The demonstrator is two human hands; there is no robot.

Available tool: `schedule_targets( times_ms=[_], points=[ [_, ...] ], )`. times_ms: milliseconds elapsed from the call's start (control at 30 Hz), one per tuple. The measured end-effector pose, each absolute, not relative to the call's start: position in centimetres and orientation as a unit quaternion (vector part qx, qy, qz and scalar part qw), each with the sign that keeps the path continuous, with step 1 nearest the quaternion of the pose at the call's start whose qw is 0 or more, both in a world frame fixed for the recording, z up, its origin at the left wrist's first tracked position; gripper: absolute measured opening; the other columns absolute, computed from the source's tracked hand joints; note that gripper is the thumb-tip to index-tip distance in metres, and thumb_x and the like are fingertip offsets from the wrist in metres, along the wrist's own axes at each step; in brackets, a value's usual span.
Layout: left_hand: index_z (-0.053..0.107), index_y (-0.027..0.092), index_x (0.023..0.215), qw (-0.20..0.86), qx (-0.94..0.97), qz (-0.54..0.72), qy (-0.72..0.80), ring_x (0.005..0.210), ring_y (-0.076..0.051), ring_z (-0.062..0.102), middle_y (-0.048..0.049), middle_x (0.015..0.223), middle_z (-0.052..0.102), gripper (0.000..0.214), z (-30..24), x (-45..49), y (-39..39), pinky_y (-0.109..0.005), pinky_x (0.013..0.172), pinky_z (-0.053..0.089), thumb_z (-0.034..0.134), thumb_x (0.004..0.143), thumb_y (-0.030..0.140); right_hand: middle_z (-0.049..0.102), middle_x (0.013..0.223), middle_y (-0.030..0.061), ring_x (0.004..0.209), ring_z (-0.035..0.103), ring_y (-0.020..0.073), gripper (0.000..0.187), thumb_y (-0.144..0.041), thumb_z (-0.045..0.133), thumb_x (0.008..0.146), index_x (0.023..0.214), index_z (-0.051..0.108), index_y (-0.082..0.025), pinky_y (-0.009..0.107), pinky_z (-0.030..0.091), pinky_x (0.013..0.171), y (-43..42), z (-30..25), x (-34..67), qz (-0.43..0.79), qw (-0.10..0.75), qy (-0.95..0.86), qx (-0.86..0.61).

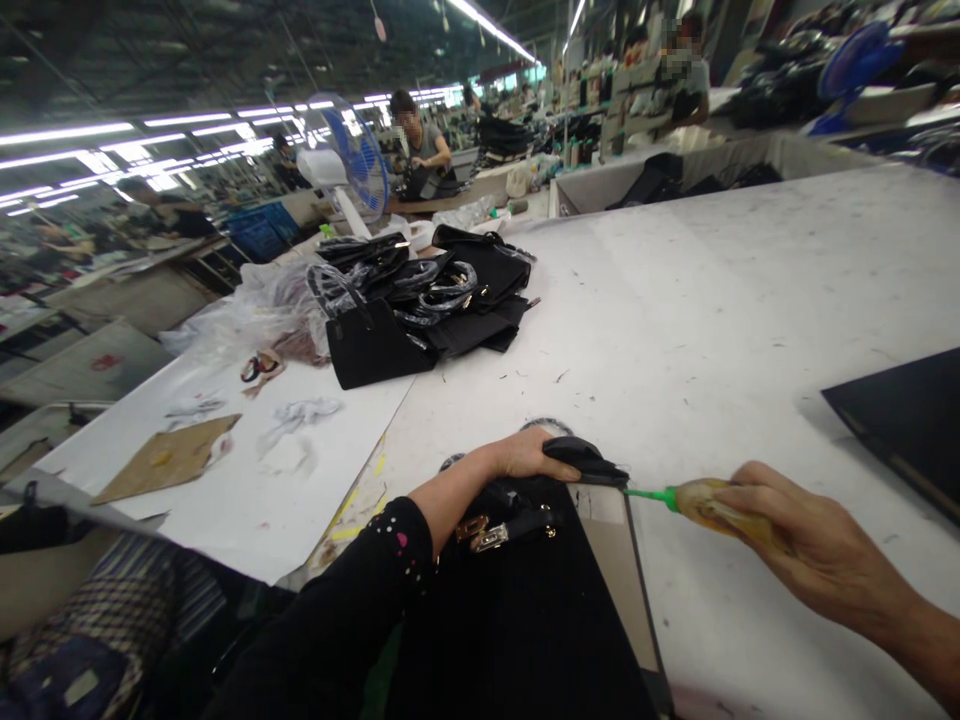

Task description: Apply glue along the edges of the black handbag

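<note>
A black handbag (525, 600) with metal buckles (491, 538) lies on the white table in front of me. My left hand (529, 455) is closed on a folded black flap (585, 460) at the bag's far end. From the right, my right hand (795, 540) grips a squeeze bottle (712, 502) holding yellowish liquid. The bottle's green nozzle (649, 494) points left, its thin tip at or very near the flap's edge; contact cannot be made out. Along the bag's right side shows a grey-brown panel (619, 570).
Black handbags with plastic-wrapped handles (427, 310) are piled on the table (712, 300). Brown cardboard (169, 455) and plastic scraps (300, 420) lie left. A black sheet (907, 420) lies right. Beyond stand a blue fan (356, 160), a bin (570, 190) and co-workers.
</note>
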State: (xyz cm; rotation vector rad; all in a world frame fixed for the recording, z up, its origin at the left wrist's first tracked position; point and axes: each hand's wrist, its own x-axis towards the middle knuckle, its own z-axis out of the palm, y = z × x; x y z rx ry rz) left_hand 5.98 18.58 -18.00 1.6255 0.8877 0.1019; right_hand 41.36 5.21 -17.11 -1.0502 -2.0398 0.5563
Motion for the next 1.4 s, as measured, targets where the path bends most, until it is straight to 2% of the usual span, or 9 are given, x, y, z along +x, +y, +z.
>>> schedule_targets(
  times_ms=[133,333,500,667,833,1000,1167,1300,1400],
  points=[
    [0.085,0.02,0.098,0.594,0.703,0.045,0.388,0.088,-0.023,0.067,-0.0013,0.088,0.075,0.04,-18.0,6.0,18.6,-0.036,0.087,0.054,0.091,0.072,0.051,0.063,0.076,-0.0009,0.056,0.067,0.0171,0.022,-0.04,0.058,0.114,0.115,0.08,-0.035,0.028,0.053,0.047,5.2,-16.3,41.1,0.274,0.342,-0.81,-0.389],
    [0.086,0.021,0.104,0.583,0.707,0.046,0.397,0.09,-0.024,0.068,-0.002,0.091,0.076,0.044,-18.2,5.8,18.6,-0.036,0.085,0.056,0.09,0.073,0.053,0.065,0.081,-0.001,0.06,0.068,0.0174,0.018,-0.037,0.06,0.113,0.119,0.078,-0.037,0.028,0.052,0.05,5.0,-16.7,41.2,0.26,0.379,-0.794,-0.398],
    [0.086,0.02,0.099,0.586,0.706,0.046,0.394,0.089,-0.023,0.068,-0.002,0.09,0.077,0.041,-18.0,5.9,18.6,-0.034,0.084,0.055,0.091,0.072,0.051,0.061,0.078,-0.0012,0.057,0.066,0.0169,0.019,-0.035,0.059,0.113,0.116,0.078,-0.034,0.029,0.051,0.05,4.4,-17.1,41.6,0.303,0.325,-0.813,-0.376],
    [0.086,0.023,0.105,0.596,0.703,0.046,0.385,0.091,-0.023,0.069,-0.0005,0.094,0.078,0.04,-17.9,6.0,18.6,-0.036,0.089,0.055,0.09,0.074,0.048,0.069,0.086,-0.0002,0.066,0.072,0.0182,0.018,-0.033,0.063,0.111,0.122,0.077,-0.038,0.028,0.056,0.053,4.6,-17.8,41.6,0.278,0.405,-0.777,-0.394],
    [0.086,0.02,0.101,0.596,0.699,0.044,0.392,0.09,-0.024,0.069,-0.0022,0.089,0.077,0.041,-18.1,5.9,18.6,-0.038,0.089,0.056,0.091,0.073,0.05,0.066,0.077,0.0001,0.058,0.068,0.0177,0.02,-0.038,0.063,0.112,0.113,0.083,-0.034,0.028,0.054,0.05,4.6,-18.1,41.8,0.33,0.373,-0.775,-0.391],
    [0.086,0.023,0.107,0.598,0.702,0.048,0.384,0.091,-0.024,0.07,-0.0004,0.093,0.078,0.041,-18.1,6.0,18.7,-0.037,0.09,0.055,0.09,0.074,0.048,0.07,0.083,0.001,0.063,0.071,0.0186,0.019,-0.036,0.065,0.111,0.121,0.081,-0.037,0.028,0.056,0.053,4.3,-18.3,42.2,0.3,0.408,-0.768,-0.393],
    [0.086,0.021,0.102,0.593,0.706,0.043,0.384,0.09,-0.024,0.069,-0.0013,0.091,0.077,0.04,-18.0,6.0,18.7,-0.037,0.089,0.054,0.091,0.074,0.049,0.064,0.077,-0.0013,0.058,0.066,0.0167,0.018,-0.034,0.063,0.111,0.116,0.08,-0.036,0.027,0.054,0.051,4.8,-18.2,42.0,0.327,0.374,-0.784,-0.373],
    [0.085,0.024,0.109,0.615,0.692,0.058,0.374,0.093,-0.024,0.07,-0.0003,0.095,0.078,0.042,-17.7,6.2,18.5,-0.038,0.094,0.054,0.091,0.074,0.046,0.07,0.084,0.0001,0.062,0.07,0.0172,0.021,-0.033,0.065,0.11,0.126,0.079,-0.038,0.027,0.054,0.051,5.3,-18.2,41.8,0.273,0.417,-0.776,-0.385],
    [0.085,0.023,0.105,0.619,0.688,0.05,0.376,0.094,-0.024,0.069,0.0002,0.092,0.077,0.039,-17.6,6.2,18.5,-0.039,0.096,0.054,0.091,0.074,0.046,0.068,0.081,-0.0001,0.06,0.069,0.0175,0.019,-0.034,0.064,0.111,0.119,0.081,-0.037,0.027,0.054,0.051,5.2,-17.9,42.0,0.31,0.393,-0.78,-0.376]
  ],
)
